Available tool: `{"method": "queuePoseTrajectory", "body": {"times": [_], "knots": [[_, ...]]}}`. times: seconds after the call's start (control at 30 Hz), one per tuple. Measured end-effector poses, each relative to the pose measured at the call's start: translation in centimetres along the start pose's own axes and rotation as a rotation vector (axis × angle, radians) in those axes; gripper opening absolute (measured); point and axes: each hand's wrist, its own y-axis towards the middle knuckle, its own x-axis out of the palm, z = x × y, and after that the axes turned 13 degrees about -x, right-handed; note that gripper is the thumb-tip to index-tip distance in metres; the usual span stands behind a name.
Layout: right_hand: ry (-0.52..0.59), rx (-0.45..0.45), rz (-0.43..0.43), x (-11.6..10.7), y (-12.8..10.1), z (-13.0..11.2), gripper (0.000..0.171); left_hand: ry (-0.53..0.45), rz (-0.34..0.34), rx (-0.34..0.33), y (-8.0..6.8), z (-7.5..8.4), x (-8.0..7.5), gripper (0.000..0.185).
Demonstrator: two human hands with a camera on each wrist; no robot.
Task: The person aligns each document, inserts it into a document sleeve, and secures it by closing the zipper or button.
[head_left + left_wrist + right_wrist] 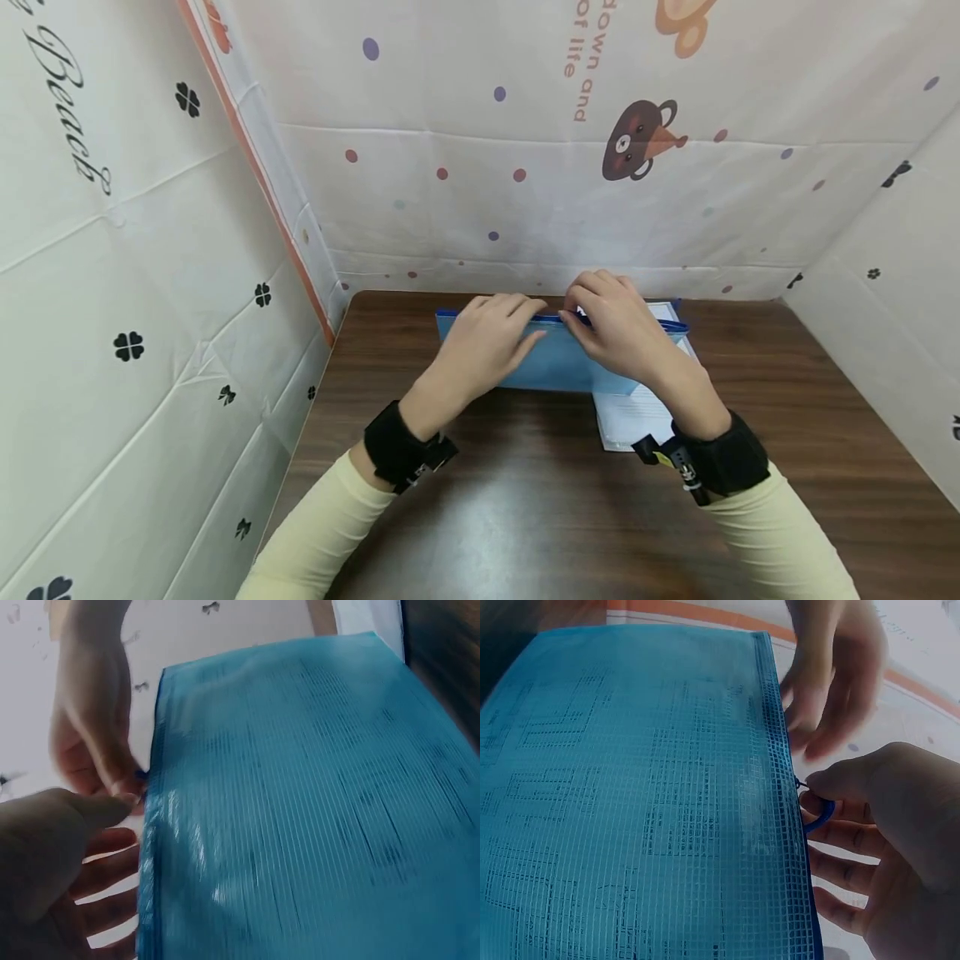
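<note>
A translucent blue zip pouch with a ribbed mesh face stands tilted on the table; printed lines show through it in the right wrist view. My right hand pinches the zipper pull between thumb and forefinger at the pouch's top edge. A blue strap loop hangs by those fingers. At the same edge, to the left, is my left hand, thumb and fingers spread apart. It looks blurred in the right wrist view, and whether it touches the pouch is hard to tell.
White lined paper lies partly under and behind the pouch's right end on the brown wooden table. A printed cloth wall rises right behind the table's far edge, with more cloth at both sides.
</note>
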Motion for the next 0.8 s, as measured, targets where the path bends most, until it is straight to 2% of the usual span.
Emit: {"method": "queuePoseTrajectory", "body": {"times": [0.13,0.27,0.5,0.8], "knots": [[0.003,0.000,-0.003,0.2,0.0,-0.3,0.007,-0.028,-0.044,-0.005,1.2,0.7,1.0,0.024],[0.010,-0.012,-0.008,0.3,-0.1,-0.3,0.008,-0.081,-0.056,-0.034,1.1,0.5,1.2,0.015],[-0.010,-0.008,-0.006,0.0,-0.4,-0.1,0.009,-0.082,-0.036,-0.027,0.9,0.1,1.1,0.014],[-0.048,0.026,0.000,-0.8,-1.3,0.3,0.009,-0.107,-0.056,-0.040,1.0,0.4,0.7,0.017]]}}
